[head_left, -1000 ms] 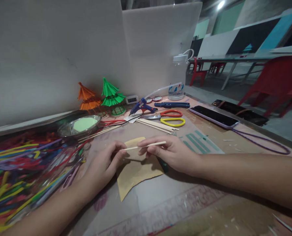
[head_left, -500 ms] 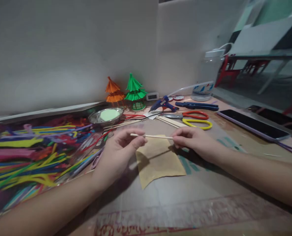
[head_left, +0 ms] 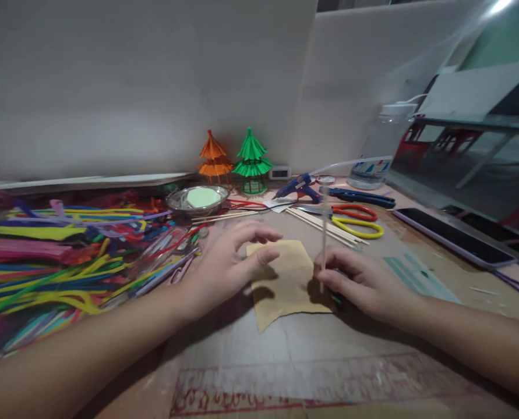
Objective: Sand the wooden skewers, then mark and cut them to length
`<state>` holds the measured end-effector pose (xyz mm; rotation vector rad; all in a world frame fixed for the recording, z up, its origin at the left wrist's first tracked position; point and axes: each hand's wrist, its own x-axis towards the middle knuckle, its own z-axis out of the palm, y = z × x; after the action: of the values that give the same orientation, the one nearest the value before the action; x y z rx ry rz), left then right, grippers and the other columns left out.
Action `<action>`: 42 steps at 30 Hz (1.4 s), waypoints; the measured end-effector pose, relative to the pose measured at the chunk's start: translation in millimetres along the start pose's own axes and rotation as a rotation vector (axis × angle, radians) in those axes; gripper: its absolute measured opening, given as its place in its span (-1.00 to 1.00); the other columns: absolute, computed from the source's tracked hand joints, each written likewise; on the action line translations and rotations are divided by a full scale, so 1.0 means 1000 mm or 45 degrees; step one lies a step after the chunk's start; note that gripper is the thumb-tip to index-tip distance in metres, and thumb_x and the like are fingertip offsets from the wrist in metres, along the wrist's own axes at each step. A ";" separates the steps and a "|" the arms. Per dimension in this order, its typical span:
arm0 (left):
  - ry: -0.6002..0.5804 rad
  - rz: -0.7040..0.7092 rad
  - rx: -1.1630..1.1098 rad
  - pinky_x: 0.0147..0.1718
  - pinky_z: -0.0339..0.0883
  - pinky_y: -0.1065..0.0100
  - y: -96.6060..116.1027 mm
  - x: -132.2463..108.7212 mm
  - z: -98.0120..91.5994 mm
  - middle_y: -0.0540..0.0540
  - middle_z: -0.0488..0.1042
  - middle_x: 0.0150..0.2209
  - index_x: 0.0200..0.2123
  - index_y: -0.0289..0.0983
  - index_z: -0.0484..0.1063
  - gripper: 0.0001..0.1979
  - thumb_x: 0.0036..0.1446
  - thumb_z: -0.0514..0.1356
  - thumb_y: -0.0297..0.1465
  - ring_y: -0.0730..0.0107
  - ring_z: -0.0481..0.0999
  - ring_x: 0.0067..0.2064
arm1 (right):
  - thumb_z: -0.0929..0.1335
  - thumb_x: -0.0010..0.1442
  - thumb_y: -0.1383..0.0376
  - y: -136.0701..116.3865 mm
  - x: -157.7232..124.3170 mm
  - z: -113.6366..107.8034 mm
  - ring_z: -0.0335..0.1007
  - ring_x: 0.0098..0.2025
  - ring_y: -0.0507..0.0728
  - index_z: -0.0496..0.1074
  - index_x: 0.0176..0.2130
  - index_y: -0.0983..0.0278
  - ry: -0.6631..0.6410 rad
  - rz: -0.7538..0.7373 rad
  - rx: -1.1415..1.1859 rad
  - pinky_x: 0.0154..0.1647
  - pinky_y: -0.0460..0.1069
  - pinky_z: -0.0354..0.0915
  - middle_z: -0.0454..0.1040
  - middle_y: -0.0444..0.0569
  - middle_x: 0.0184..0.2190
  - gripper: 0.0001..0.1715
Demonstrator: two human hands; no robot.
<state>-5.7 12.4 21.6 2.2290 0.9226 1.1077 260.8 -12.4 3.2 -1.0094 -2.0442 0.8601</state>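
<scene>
My right hand [head_left: 359,283] pinches a thin wooden stick [head_left: 324,235] and holds it upright, its lower end on a tan sheet of sandpaper [head_left: 285,279] lying on the table. My left hand [head_left: 224,262] hovers over the left edge of the sandpaper with its fingers spread and curved, holding nothing. A dark green object shows partly under my right hand; I cannot make out what it is.
A big heap of coloured pipe cleaners [head_left: 58,262] fills the left. Behind lie a metal dish [head_left: 198,199], orange [head_left: 214,156] and green paper trees [head_left: 252,157], a blue glue gun [head_left: 298,187], scissors [head_left: 350,218], loose sticks [head_left: 324,224], a bottle [head_left: 379,151], a phone [head_left: 455,237].
Both hands held the stick level above the sandpaper. My left hand has let go and opened; my right hand has turned the stick upright. The view has swung left.
</scene>
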 end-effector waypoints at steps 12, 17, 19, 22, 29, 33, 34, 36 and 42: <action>-0.677 0.262 0.529 0.27 0.13 -0.13 -0.007 -0.011 0.015 -0.26 0.50 0.17 0.13 -0.25 0.48 -0.36 0.24 0.18 0.12 -0.07 0.40 0.22 | 0.32 0.35 0.17 0.018 0.014 -0.011 0.40 -0.39 0.08 0.36 -0.28 0.22 0.254 -0.029 -0.149 -0.34 -0.02 0.32 0.44 -0.10 -0.40 -0.81; -0.662 0.352 0.528 0.25 0.15 -0.09 -0.005 -0.010 0.018 -0.27 0.50 0.17 0.05 -0.24 0.50 -0.49 0.30 0.17 0.04 -0.05 0.43 0.19 | 0.29 0.37 0.22 0.010 0.014 -0.009 0.49 -0.29 0.12 0.44 -0.30 0.23 0.031 -0.105 -0.283 -0.18 0.00 0.34 0.55 -0.04 -0.38 -0.78; -0.707 0.335 0.531 0.22 0.19 -0.06 -0.006 -0.009 0.018 -0.27 0.46 0.24 0.16 -0.21 0.45 -0.47 0.33 0.14 0.02 -0.07 0.40 0.24 | 0.29 0.39 0.21 0.010 0.015 -0.007 0.50 -0.27 0.13 0.46 -0.27 0.24 -0.029 -0.159 -0.318 -0.16 0.01 0.34 0.57 -0.01 -0.36 -0.77; -0.759 0.302 0.525 0.21 0.21 -0.04 -0.004 -0.007 0.018 -0.23 0.44 0.28 0.24 -0.17 0.42 -0.47 0.35 0.13 -0.02 -0.06 0.38 0.26 | 0.28 0.40 0.22 0.013 0.017 -0.004 0.50 -0.27 0.14 0.46 -0.26 0.24 -0.079 -0.203 -0.367 -0.17 0.01 0.34 0.59 0.01 -0.34 -0.77; -0.765 0.295 0.523 0.22 0.20 -0.03 -0.002 -0.005 0.018 -0.21 0.47 0.25 0.21 -0.16 0.45 -0.51 0.33 0.17 -0.06 -0.06 0.40 0.24 | 0.23 0.39 0.27 0.012 0.019 0.000 0.47 -0.31 0.13 0.46 -0.24 0.26 -0.120 -0.162 -0.471 -0.25 -0.02 0.30 0.58 0.01 -0.36 -0.74; -0.784 0.313 0.547 0.22 0.20 -0.06 -0.004 -0.005 0.019 -0.26 0.47 0.24 0.20 -0.21 0.45 -0.48 0.35 0.13 -0.03 -0.07 0.39 0.23 | 0.23 0.36 0.33 0.011 0.020 0.002 0.48 -0.28 0.12 0.47 -0.25 0.26 -0.133 -0.213 -0.484 -0.21 -0.02 0.31 0.59 0.01 -0.34 -0.76; -0.786 0.315 0.555 0.22 0.20 -0.06 -0.004 -0.005 0.019 -0.25 0.47 0.24 0.21 -0.21 0.45 -0.48 0.35 0.13 -0.03 -0.07 0.39 0.23 | 0.23 0.36 0.33 0.011 0.020 0.002 0.47 -0.28 0.13 0.47 -0.25 0.26 -0.112 -0.210 -0.520 -0.21 -0.01 0.31 0.59 0.02 -0.34 -0.76; -0.786 0.320 0.567 0.21 0.20 -0.05 -0.004 -0.005 0.018 -0.24 0.46 0.25 0.21 -0.20 0.44 -0.49 0.35 0.13 -0.04 -0.07 0.40 0.23 | 0.24 0.36 0.31 0.010 0.019 0.002 0.47 -0.29 0.13 0.47 -0.26 0.27 -0.102 -0.180 -0.554 -0.23 -0.01 0.30 0.59 0.03 -0.35 -0.76; -0.780 0.332 0.566 0.20 0.22 -0.06 -0.003 -0.005 0.019 -0.26 0.48 0.22 0.20 -0.22 0.46 -0.48 0.35 0.13 -0.04 -0.09 0.41 0.22 | 0.23 0.38 0.31 0.010 0.016 0.001 0.49 -0.28 0.13 0.47 -0.26 0.26 -0.141 -0.202 -0.479 -0.20 -0.01 0.31 0.59 0.01 -0.35 -0.75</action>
<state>6.4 8.8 6.8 2.8646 0.6608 0.2600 256.3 5.1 -0.7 -0.9929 -2.4023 0.4666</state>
